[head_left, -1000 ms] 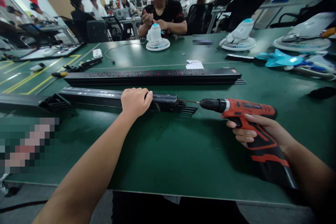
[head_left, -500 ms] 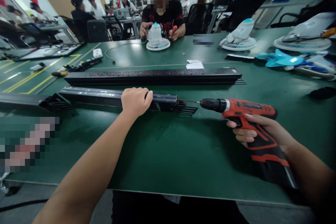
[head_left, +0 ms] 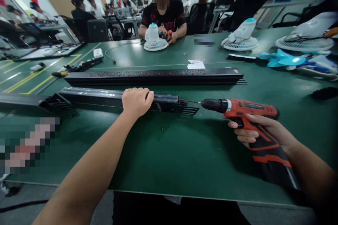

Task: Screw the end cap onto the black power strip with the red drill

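My left hand [head_left: 137, 102] is closed over the top of a long black metal bar [head_left: 92, 95], which looks like a power strip housing lying on the green table. In my right hand [head_left: 253, 130] is a red and black cordless drill [head_left: 253, 108], held level, with fingers wrapped round its handle. The drill's long thin bit [head_left: 194, 102] reaches left to the slotted bracket [head_left: 190, 110] at the bar's right end. Whether the tip sits in a screw there is too small to tell. A tiny dark piece, perhaps a screw [head_left: 162, 128], lies in front of the bar.
Behind the bar lies a long power strip [head_left: 153, 77] with red-marked outlets. Another dark bar [head_left: 21, 102] is at the left. Across the table a person works beside a white fan [head_left: 155, 40]. More fan parts and blue blades [head_left: 285, 59] lie at the right.
My hands, the drill and the bar keep the same positions. Across the table, the person's hands have moved together beside the white fan, which has shifted slightly left.
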{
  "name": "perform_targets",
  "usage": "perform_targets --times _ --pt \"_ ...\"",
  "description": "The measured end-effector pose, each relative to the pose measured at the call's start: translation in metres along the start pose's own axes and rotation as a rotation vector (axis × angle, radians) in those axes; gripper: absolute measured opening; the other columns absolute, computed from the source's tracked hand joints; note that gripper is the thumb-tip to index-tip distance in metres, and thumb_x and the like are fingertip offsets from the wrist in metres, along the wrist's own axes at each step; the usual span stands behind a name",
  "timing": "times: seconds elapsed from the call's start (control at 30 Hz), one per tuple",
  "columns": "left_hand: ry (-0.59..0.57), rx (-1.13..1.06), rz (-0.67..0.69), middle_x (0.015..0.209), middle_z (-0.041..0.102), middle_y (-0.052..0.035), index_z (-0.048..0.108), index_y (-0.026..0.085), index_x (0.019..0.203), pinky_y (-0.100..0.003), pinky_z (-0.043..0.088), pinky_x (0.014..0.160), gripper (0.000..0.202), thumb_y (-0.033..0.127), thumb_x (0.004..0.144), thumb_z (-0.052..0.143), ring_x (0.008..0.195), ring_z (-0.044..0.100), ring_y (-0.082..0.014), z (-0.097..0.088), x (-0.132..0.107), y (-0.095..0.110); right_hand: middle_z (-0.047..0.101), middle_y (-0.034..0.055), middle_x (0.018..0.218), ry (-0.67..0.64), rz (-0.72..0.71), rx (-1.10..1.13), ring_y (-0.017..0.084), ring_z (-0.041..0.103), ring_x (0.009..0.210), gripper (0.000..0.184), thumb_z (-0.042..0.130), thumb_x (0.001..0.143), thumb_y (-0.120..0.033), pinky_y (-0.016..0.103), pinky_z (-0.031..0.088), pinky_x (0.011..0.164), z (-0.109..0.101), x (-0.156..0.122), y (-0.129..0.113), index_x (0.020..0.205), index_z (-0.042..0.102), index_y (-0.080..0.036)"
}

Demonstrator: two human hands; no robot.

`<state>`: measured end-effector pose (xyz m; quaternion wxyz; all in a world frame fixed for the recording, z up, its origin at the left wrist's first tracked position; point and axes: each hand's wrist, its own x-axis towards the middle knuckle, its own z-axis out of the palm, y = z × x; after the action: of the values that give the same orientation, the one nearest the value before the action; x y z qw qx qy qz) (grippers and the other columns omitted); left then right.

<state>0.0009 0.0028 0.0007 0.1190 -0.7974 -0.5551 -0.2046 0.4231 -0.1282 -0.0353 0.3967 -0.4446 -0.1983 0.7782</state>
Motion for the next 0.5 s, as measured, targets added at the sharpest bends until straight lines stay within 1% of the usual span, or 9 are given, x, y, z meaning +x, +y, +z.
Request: perform_targets --times 0.1,0.2,0.37,0.5 --pt "-0.006 0.0 -0.007 0.077 0.075 -0.0081 0.071 0.022 0.077 -0.042 0.041 0.078 0.049 0.043 0.106 0.036 0.075 0.064 -0.0263 -0.0004 -0.0001 0.0003 0.045 -0.0034 0.056 -0.008 -0.02 -0.006 0.016 0.034 0.047 0.028 0.085 0.079 -0.044 0.027 0.05 0.041 0.0003 0.0005 0.0007 0.095 0.072 -0.024" --pt "-0.018 0.0 -0.011 0.079 0.075 -0.0087 0.072 0.022 0.079 -0.043 0.041 0.078 0.05 0.043 0.106 0.036 0.076 0.065 -0.0268 -0.001 -0.0001 0.0007 0.044 -0.0033 0.055 -0.011 0.009 0.018 0.015 0.036 0.048 0.029 0.086 0.079 -0.044 0.025 0.051 0.042 0.0008 0.0009 0.0009 0.093 0.073 -0.022" --pt "-0.025 0.003 -0.011 0.079 0.075 -0.0085 0.071 0.022 0.078 -0.042 0.04 0.078 0.05 0.043 0.106 0.035 0.076 0.064 -0.0265 -0.0016 0.0001 0.0011 0.043 -0.0044 0.055 -0.007 -0.021 0.035 0.014 0.033 0.048 0.028 0.087 0.078 -0.04 0.024 0.051 0.042 0.0001 0.0007 0.0012 0.096 0.074 -0.023" --pt "-0.013 -0.005 -0.009 0.078 0.075 -0.0086 0.071 0.022 0.077 -0.043 0.04 0.078 0.049 0.043 0.105 0.036 0.076 0.064 -0.0269 -0.0007 -0.0001 0.0004 0.046 -0.0023 0.058 -0.001 0.02 0.033 0.015 0.036 0.048 0.027 0.085 0.079 -0.043 0.026 0.052 0.042 -0.0013 0.0002 0.0004 0.094 0.073 -0.023"
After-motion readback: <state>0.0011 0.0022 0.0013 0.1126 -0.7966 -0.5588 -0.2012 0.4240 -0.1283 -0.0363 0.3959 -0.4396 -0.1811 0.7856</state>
